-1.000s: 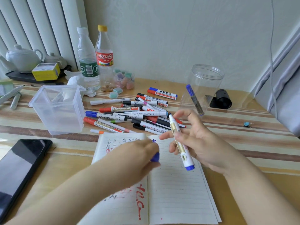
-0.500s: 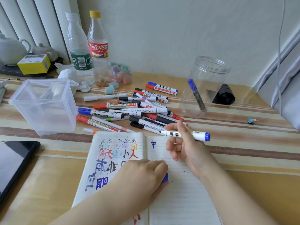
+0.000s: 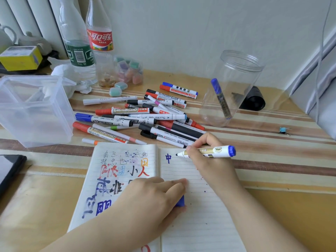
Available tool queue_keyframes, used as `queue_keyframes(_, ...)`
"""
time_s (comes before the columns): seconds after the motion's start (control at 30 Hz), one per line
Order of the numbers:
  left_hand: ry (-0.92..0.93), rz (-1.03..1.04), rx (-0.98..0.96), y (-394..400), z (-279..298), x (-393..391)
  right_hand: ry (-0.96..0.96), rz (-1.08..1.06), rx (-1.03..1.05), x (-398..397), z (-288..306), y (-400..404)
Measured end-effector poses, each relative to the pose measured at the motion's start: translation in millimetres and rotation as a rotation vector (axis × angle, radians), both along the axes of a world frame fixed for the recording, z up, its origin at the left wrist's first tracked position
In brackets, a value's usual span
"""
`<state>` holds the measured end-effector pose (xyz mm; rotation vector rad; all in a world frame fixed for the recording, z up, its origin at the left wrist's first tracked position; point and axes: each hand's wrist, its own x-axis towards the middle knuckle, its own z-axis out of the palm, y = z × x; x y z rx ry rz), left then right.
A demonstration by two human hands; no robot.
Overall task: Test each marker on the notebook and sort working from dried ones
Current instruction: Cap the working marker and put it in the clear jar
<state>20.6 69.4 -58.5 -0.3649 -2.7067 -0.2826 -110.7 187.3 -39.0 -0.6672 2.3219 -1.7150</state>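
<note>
Since a second ago, the left hand [image 3: 152, 199] is lying on the notebook [image 3: 192, 220], curled round a blue cap [image 3: 180, 201], while the right hand [image 3: 209, 159] is now gripping the uncapped marker [image 3: 209, 151] level, tip beside a blue "中" [image 3: 168, 158]. Behind, piled markers [image 3: 138, 115] reading "WHITEBOARD" are crowding the desk [image 3: 272, 179]; a clear jar [image 3: 231, 88] is holding one blue marker [image 3: 221, 98].

Back-left of the counter [image 3: 272, 206]: water bottle [image 3: 77, 50] and cola bottle [image 3: 100, 42] side by side, yellow box [image 3: 20, 58] left of them, small jar of pastel erasers [image 3: 130, 70] just right. Black phone [image 3: 10, 170] at the left edge; small blue clip [image 3: 283, 130] far right.
</note>
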Motion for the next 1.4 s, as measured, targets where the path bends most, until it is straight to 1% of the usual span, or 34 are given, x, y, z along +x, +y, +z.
queue_keyframes(0.13,-0.004,-0.003,0.003,-0.2,1.3,0.2,0.078,-0.023,0.005,-1.3,1.0,2.5)
queue_keyframes(0.27,-0.014,0.006,-0.016,0.1,2.6,0.5,0.116,0.006,0.044,-0.3,-1.2,1.0)
queue_keyframes(0.53,-0.012,0.012,-0.021,0.3,2.6,0.2,0.129,0.043,0.075,1.9,-0.4,-0.8)
queue_keyframes(0.7,-0.012,0.002,-0.006,0.3,3.0,0.7,0.088,0.045,0.069,1.2,0.7,0.8)
queue_keyframes(0.8,-0.013,0.005,-0.01,0.5,3.6,0.3,0.092,0.029,0.047,1.1,0.3,1.4)
queue_keyframes(0.93,-0.011,0.006,-0.019,0.5,3.0,0.0,0.117,0.017,0.077,2.4,0.4,-1.3)
queue_keyframes(1.1,-0.002,0.01,-0.012,0.8,3.3,-0.1,0.112,-0.064,0.048,2.6,1.3,0.6)
queue_keyframes(1.3,-0.004,0.006,-0.007,0.1,3.2,0.4,0.067,-0.023,0.02,3.0,1.3,3.4)
queue_keyframes(1.4,-0.004,0.008,-0.006,0.5,3.2,0.1,0.083,0.028,0.042,4.4,1.9,3.4)
